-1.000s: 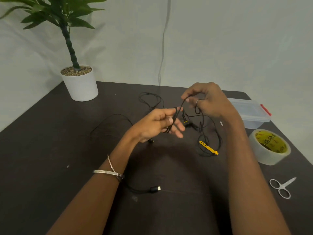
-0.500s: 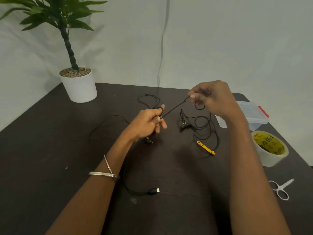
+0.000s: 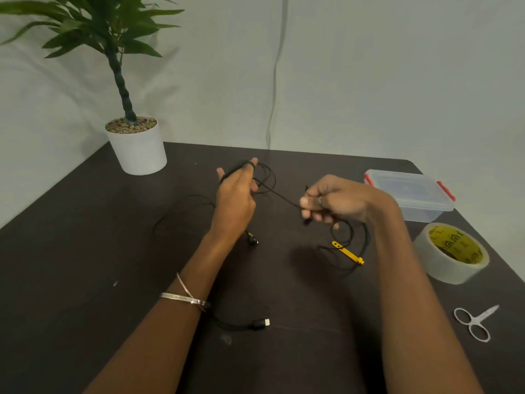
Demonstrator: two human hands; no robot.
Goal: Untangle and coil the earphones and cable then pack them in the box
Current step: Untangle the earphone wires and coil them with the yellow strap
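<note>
Thin black earphone wire [image 3: 279, 196] stretches between my two hands above the dark table [image 3: 71, 251]. My left hand [image 3: 237, 194] is raised with the wire looped over its fingertips. My right hand [image 3: 332, 200] is curled and pinches the wire, with loose loops and a yellow strap [image 3: 348, 252] hanging below onto the table. One earbud [image 3: 251, 239] lies under my left wrist. A black cable with a USB plug [image 3: 260, 323] runs under my left forearm. The clear lidded box [image 3: 409, 194] with red clips sits at the right rear, closed.
A white potted plant [image 3: 137, 149] stands at the back left. A roll of clear tape [image 3: 451, 253] lies right of my right arm, small white scissors [image 3: 473, 322] nearer the front right edge. Another cable loop [image 3: 181, 211] lies left of my left hand.
My left hand moved away from me with wire looped over its fingers. My right hand dropped lower and toward me, pulling the wire taut between them.
</note>
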